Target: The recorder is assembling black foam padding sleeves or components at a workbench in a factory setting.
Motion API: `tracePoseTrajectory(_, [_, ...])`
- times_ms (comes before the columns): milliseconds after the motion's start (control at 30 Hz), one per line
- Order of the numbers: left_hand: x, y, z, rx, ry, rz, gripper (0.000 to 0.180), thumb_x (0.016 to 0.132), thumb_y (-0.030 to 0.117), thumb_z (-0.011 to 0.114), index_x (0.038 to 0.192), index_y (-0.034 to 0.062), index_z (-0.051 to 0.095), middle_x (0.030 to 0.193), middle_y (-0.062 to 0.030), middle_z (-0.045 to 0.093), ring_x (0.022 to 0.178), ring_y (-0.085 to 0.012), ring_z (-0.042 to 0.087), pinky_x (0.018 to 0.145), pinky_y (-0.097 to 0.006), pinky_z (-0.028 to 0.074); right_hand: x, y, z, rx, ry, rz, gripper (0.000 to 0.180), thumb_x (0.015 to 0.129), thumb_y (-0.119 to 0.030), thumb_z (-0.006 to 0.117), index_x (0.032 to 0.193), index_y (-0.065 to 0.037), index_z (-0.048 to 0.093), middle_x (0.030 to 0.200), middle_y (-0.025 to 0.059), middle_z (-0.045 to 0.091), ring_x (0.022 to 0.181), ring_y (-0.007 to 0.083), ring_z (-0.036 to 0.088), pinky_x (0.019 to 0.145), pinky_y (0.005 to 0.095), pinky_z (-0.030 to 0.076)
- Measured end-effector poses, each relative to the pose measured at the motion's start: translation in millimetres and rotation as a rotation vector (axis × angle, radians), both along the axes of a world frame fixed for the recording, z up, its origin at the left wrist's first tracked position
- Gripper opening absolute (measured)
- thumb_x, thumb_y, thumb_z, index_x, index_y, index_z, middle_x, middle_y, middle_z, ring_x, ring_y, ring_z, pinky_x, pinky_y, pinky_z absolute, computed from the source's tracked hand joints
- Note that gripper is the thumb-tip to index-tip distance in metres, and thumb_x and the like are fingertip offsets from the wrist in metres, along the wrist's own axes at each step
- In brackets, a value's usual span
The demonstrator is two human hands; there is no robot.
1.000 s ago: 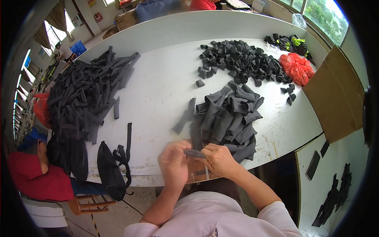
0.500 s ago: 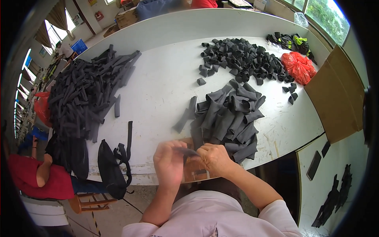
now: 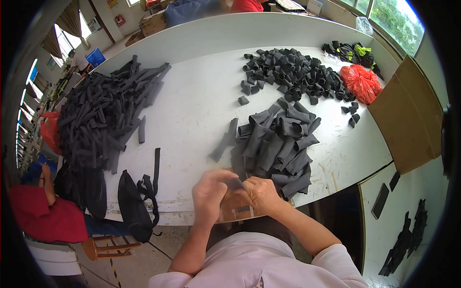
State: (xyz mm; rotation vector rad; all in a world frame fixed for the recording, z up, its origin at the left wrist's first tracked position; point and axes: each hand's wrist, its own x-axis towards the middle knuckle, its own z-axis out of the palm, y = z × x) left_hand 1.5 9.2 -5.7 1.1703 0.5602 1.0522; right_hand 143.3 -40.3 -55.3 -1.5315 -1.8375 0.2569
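Both my hands meet at the near edge of the white table (image 3: 192,110). My left hand (image 3: 209,193) and my right hand (image 3: 260,194) pinch one small dark grey fabric piece (image 3: 236,183) between them. Under the hands lies a brownish block (image 3: 236,210) on the table edge. Just beyond my hands sits a heap of dark grey fabric tubes (image 3: 276,141).
A long pile of dark strips (image 3: 103,120) covers the table's left side. Small black pieces (image 3: 293,72) are heaped at the far right beside a red plastic bag (image 3: 361,82). A black bag (image 3: 134,201) hangs off the near edge. Cardboard (image 3: 408,115) leans at right. A person in red (image 3: 43,218) sits at left.
My hands have drawn closer together around the small piece and shifted slightly; the fabric between them looks folded tighter now.
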Motion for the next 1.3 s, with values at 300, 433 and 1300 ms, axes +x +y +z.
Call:
tracePoseTrajectory(300, [0,13,2,0.032,0.059,-0.071,0.003,0.077,-0.001,0.059,0.079,-0.0021,0.06,0.08,-0.0113,0.061,0.076,-0.0153,0.057,0.073,-0.026,0.045,-4,-2,1,0.046,-0.002,-0.001,0.03,0.076,-0.029,0.059,0.061,-0.006,0.046,0.058,0.0074,0.049,0.056,0.0258,0.052,0.047,0.0367,0.04])
tracePoseTrajectory(433, [0,14,0,0.048,0.057,-0.087,0.003,0.077,-0.002,0.058,0.079,-0.0019,0.06,0.079,-0.0114,0.061,0.075,-0.0157,0.057,0.074,-0.027,0.045,-11,0,-7,0.054,0.023,-0.073,0.031,0.077,-0.028,0.059,0.06,-0.006,0.044,0.057,0.0076,0.048,0.054,0.0262,0.051,0.046,0.0367,0.04])
tracePoseTrajectory(1300, [-32,-12,-60,-1.125,-0.255,0.241,0.015,0.087,0.014,0.049,0.096,0.0024,0.052,0.09,-0.0075,0.058,0.08,-0.0184,0.057,0.073,-0.031,0.047,-51,-46,-27,-0.375,0.777,-0.107,0.044,0.08,-0.031,0.061,0.102,0.004,0.047,0.076,0.0069,0.055,0.065,0.0149,0.052,0.06,0.0285,0.044])
